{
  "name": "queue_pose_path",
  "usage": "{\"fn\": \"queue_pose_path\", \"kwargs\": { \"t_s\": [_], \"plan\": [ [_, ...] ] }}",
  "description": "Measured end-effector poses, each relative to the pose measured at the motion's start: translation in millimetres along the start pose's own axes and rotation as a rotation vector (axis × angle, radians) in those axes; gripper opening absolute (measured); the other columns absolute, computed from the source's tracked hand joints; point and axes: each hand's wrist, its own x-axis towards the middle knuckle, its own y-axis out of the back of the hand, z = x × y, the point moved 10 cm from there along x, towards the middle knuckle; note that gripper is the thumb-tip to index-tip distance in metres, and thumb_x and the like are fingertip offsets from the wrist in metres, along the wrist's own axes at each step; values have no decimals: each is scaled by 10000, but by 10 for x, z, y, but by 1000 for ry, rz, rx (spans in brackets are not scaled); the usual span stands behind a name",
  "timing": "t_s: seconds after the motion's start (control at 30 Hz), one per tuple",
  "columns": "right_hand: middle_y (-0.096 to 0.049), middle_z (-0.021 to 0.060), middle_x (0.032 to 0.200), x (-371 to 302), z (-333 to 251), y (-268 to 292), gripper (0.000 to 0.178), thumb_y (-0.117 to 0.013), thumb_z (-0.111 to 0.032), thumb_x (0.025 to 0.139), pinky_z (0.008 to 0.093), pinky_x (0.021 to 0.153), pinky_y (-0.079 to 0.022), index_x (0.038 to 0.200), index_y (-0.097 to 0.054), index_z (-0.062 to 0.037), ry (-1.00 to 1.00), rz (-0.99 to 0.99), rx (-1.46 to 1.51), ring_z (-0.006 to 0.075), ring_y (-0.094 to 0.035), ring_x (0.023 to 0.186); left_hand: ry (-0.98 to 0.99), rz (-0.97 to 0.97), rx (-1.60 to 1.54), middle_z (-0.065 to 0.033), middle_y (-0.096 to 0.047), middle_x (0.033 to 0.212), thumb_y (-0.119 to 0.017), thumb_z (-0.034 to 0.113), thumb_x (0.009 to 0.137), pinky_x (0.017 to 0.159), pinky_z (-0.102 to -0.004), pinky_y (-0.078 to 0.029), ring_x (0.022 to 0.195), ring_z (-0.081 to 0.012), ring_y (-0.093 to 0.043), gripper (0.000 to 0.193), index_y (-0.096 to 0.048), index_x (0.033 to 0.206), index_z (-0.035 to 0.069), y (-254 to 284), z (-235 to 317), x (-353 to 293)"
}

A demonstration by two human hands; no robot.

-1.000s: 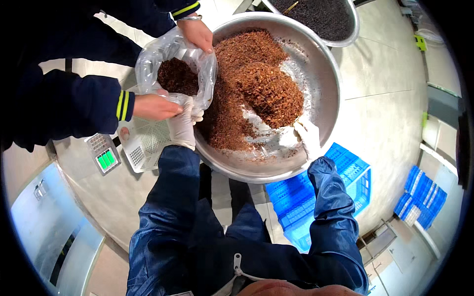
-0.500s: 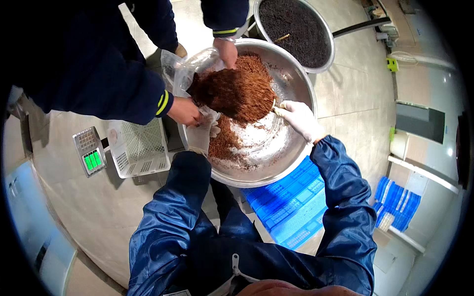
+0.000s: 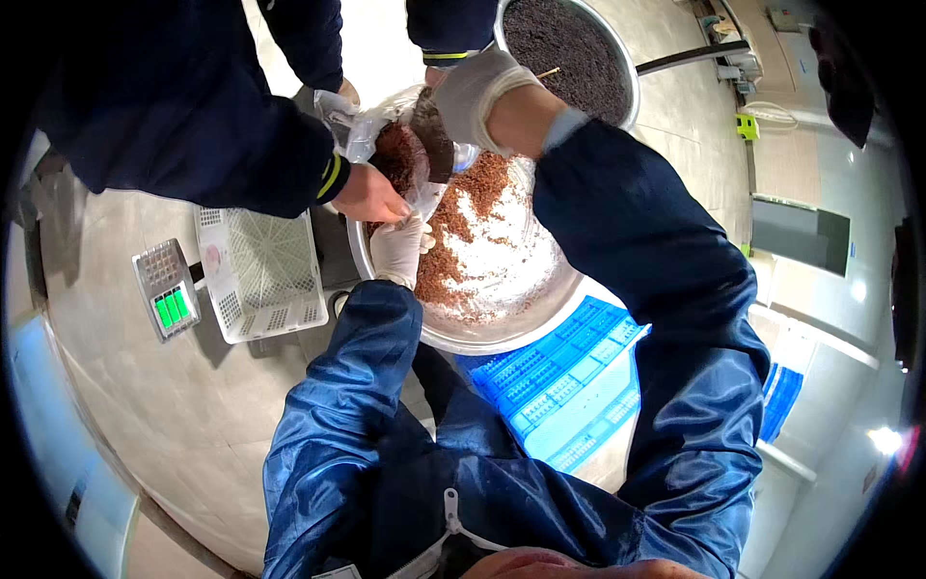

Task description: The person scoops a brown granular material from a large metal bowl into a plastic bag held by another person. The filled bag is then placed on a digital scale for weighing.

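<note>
My right hand [image 3: 479, 94], in a white glove, is raised over a clear plastic bag [image 3: 362, 130] and grips a dark scoop [image 3: 436, 140] tipped into the bag's mouth. The bag holds brown granular material [image 3: 394, 154]. My gloved left hand [image 3: 398, 253] grips the bag from below, at the near left rim of a large steel bowl [image 3: 502, 333]. More brown material [image 3: 463, 207] lies in this bowl over a pale bottom. A co-worker in dark blue sleeves holds the bag open with a bare hand [image 3: 371, 196]; their other hand is mostly hidden behind it.
A second steel bowl [image 3: 569, 48] of dark granules stands behind the first. To the left, a white perforated basket [image 3: 260, 275] sits on a scale with a green-lit display [image 3: 169, 294]. A blue plastic crate [image 3: 559, 386] lies under the big bowl. The floor is pale concrete.
My right hand has risen from the bowl's right side to the bag's mouth with the scoop. The heap in the bowl is lower, and the view has shifted nearer.
</note>
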Motion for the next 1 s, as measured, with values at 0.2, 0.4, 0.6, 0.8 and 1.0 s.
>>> {"fn": "queue_pose_path", "kwargs": {
  "t_s": [0.2, 0.4, 0.6, 0.8, 1.0],
  "plan": [
    [-630, 163, 773, -1130, 529, -547, 250, -547, -258, 791, 386, 675, -504, 833, -645, -32, -45, 304, 406, 313, -620, 700, -60, -81, 172, -144, -622, 767, -526, 107, 885, 414, -267, -393, 498, -137, -532, 124, -538, 924, -10, 19, 23, 144],
    [-628, 203, 800, -2005, 238, -2386, 358, -515, -364, 821, 435, 726, -475, 864, -650, -35, -383, -20, 1075, 359, -607, 791, -150, 95, 353, -88, -644, 753, -561, 209, 887, 516, -232, -409, 564, -108, -567, 204, -589, 940, 13, 122, 329, -11],
    [-629, 191, 934, -2047, -1612, -4735, 377, -507, -395, 827, 418, 816, -445, 953, -631, -62, -430, -526, 1323, 338, -590, 918, -272, 161, 605, -51, -595, 1014, -569, 288, 860, 775, -284, -416, 864, -131, -557, 391, -503, 1168, 56, 719, 169, -182],
    [-646, 116, 792, -1696, -2862, -5531, 325, -502, -351, 838, 347, 672, -470, 849, -626, -51, -324, -685, 1764, 252, -619, 741, 295, 375, 672, -15, -513, 1026, -655, 294, 805, 765, -271, -399, 837, -141, -481, 538, -415, 1225, 58, 1810, -913, 5],
    [-599, 151, 755, -790, -3264, -4738, 242, -548, -298, 829, 352, 651, -462, 792, -604, -65, -304, 348, 1628, 307, -580, 732, 380, 383, 844, -49, -517, 981, -633, 463, 791, 531, -265, -416, 630, -128, -473, 850, -202, 1417, 82, 1980, -1073, 307]
  ]
}}
